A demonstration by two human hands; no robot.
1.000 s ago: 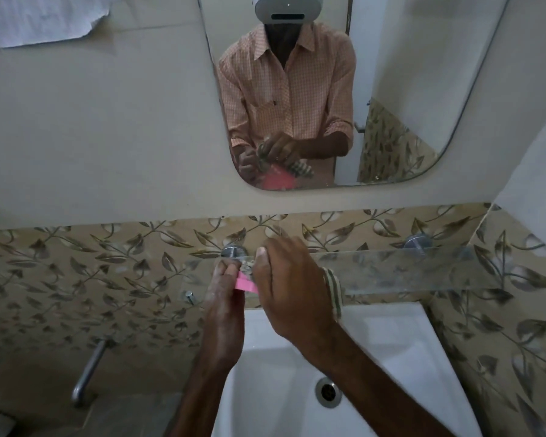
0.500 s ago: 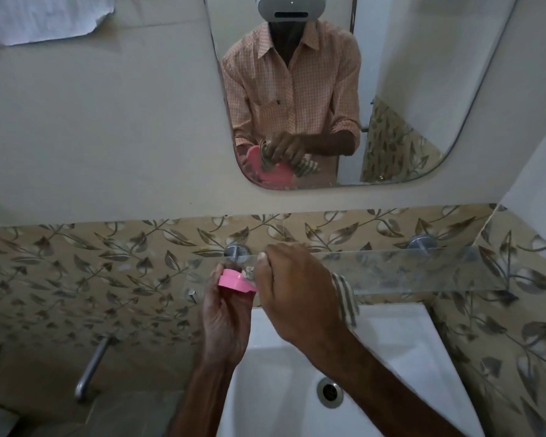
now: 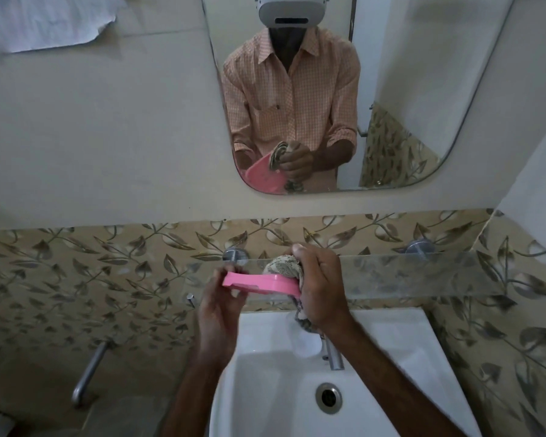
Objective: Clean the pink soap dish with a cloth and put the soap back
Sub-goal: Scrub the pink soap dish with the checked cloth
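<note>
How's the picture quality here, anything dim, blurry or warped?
Head view: the light is dim and flat, and the forearms and lower left corner are darkest; the wide-angle lens slants the mirror sides and the wall lines near the edges; the pink soap dish and cloth look sharp, without motion blur.

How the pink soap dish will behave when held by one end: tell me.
Probably stiff: the pink soap dish shows no sag though the left hand holds only one end. Likely light, since that grip mostly carries it. Its smooth plastic could slip or twist as the right hand presses the cloth into it.
</note>
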